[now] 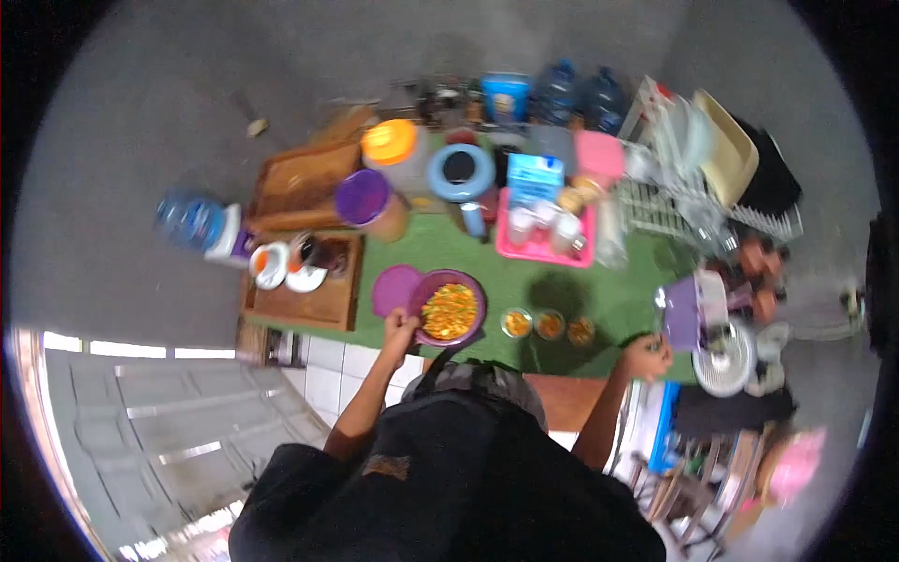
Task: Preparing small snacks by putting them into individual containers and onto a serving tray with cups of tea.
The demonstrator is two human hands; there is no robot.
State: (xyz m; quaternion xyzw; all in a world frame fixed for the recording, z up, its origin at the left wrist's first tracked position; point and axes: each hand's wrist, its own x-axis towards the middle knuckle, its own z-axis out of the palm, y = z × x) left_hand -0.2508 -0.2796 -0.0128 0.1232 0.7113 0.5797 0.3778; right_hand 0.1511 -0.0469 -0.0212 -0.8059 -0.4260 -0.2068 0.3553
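Observation:
My left hand point(400, 331) grips the left rim of a purple bowl point(482, 305) at the table's front edge. Chopped orange-yellow food with green bits point(449, 311) fills the bowl. A round purple lid point(395, 286) lies just behind my left hand, against the bowl. To the bowl's right, three small clear cups point(517, 323) stand in a row, each with some similar-looking food in it. My right hand point(646, 357) is over the front right of the table, beside a lilac plastic container point(681, 312). Its fingers look curled, but blur hides whether they hold anything.
Behind the bowl stand a blue-lidded jug point(461, 172), a purple-lidded container point(365, 200) and a pink tray point(548, 254) of small jars. A wooden tray point(337, 302) lies at left. A dish rack point(653, 207) and a white basket point(723, 358) are at right.

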